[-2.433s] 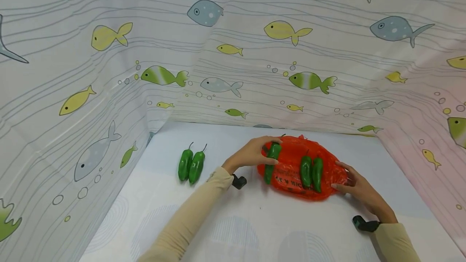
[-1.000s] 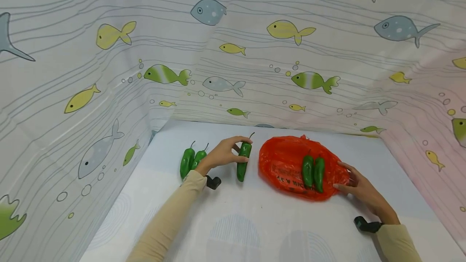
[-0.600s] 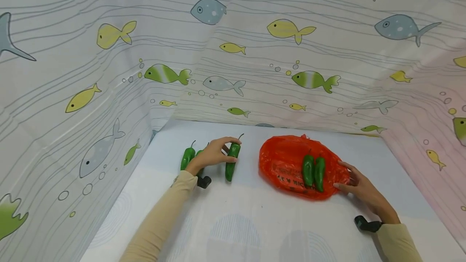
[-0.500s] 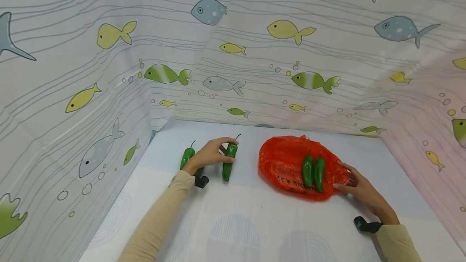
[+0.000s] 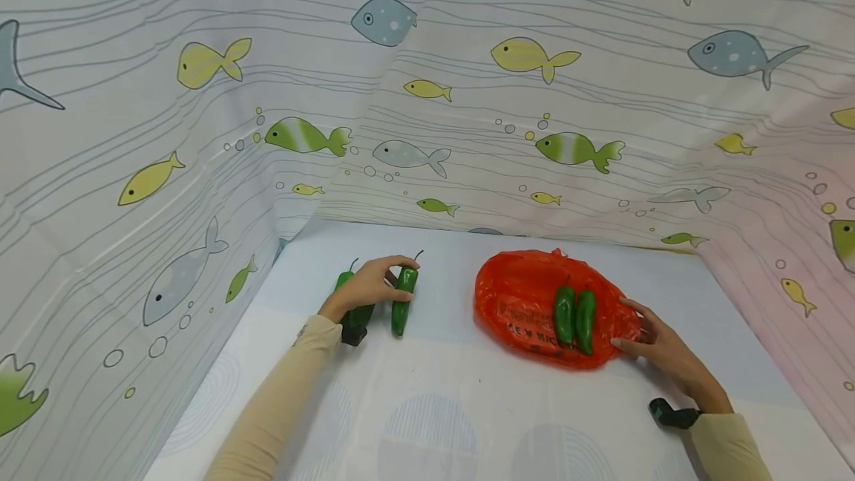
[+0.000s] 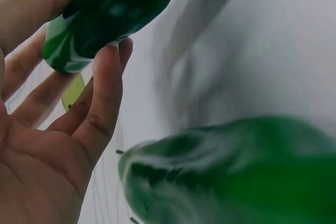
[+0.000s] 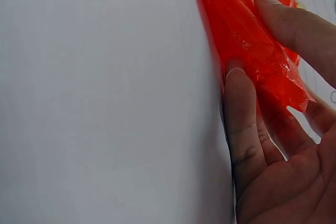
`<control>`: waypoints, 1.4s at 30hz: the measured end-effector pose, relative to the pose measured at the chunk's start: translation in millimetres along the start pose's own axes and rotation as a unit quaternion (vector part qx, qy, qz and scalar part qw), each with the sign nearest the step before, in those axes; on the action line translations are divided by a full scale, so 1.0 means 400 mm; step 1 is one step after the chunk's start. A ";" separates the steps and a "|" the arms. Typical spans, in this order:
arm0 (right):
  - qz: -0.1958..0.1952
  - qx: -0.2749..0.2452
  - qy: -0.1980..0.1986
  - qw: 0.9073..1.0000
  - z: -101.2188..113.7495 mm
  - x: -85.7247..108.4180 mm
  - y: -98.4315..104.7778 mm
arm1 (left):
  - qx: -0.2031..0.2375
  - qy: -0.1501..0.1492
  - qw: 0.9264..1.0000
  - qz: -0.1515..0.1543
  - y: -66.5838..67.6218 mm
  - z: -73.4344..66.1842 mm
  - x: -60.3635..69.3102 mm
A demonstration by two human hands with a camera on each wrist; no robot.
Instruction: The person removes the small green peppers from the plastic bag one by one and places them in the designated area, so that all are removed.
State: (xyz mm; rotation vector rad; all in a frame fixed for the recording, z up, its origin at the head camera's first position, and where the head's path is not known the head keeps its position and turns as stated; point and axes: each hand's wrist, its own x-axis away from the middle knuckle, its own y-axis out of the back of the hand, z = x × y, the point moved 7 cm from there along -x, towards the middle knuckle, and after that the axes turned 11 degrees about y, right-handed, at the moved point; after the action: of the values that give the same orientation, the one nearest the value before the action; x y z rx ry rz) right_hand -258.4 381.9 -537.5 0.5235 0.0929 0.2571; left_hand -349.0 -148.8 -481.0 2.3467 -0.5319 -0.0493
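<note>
In the head view my left hand grips a green pepper between thumb and fingers, just right of two more green peppers that the hand partly covers. The left wrist view shows the held pepper above the blurred green of the others. My right hand holds the right edge of a red plastic bag with two green peppers lying side by side on it. In the right wrist view thumb and fingers pinch the red plastic.
The white table has pale round patterns. Fish-printed sheeting stands around it at the back, left and right. A dark wrist device sits at the right wrist, another at the left.
My left hand has carried the pepper leftward, off the red bag and over beside the two peppers on the left. The right hand has stayed at the bag's edge.
</note>
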 end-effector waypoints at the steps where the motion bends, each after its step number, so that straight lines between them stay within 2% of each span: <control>1: 0.000 -0.001 0.001 1.000 0.001 0.000 0.000 | 0.001 0.001 1.000 -0.001 0.003 0.003 0.001; 8: 0.000 -0.003 0.003 1.000 0.008 0.001 -0.001 | 0.009 0.010 1.000 -0.004 0.018 0.008 0.007; 20: 0.000 -0.001 0.002 1.000 0.002 0.003 0.000 | -0.022 0.000 1.000 -0.002 0.027 0.012 0.020; 25: -0.001 -0.001 0.003 1.000 0.000 0.003 0.001 | -0.031 0.007 0.999 -0.001 0.031 0.022 0.019; 37: -0.003 -0.004 -0.002 1.000 -0.003 0.002 -0.001 | -0.058 -0.002 0.998 -0.034 0.050 0.026 0.020; 42: -0.002 -0.003 0.002 1.000 0.002 0.003 0.001 | -0.058 0.011 0.998 -0.029 0.053 0.040 0.019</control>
State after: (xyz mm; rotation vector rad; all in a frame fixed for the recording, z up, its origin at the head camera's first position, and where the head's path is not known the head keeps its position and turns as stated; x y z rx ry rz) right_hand -257.1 382.1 -536.9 0.5174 0.0966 0.2535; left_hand -352.5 -176.1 -478.0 2.2469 -0.4393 -0.0784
